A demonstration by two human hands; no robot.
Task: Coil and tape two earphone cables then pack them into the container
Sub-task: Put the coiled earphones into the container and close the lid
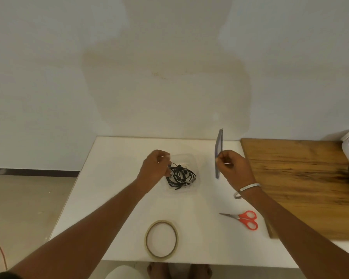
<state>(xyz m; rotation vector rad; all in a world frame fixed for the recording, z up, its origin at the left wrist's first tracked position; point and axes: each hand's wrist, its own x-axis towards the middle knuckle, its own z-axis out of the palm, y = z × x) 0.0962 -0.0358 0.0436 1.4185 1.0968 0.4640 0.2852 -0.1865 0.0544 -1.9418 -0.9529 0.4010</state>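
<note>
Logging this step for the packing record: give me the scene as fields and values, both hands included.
surface: white table, wooden board on its right side
container: clear container, open
contents: black coiled earphone cables inside it
left hand: left hand at the container's left edge, fingers curled at the cables
right hand: right hand holds the lid upright, beside the container
tape roll: tape roll flat near the front edge
scissors: red-handled scissors, closed, untouched
</note>
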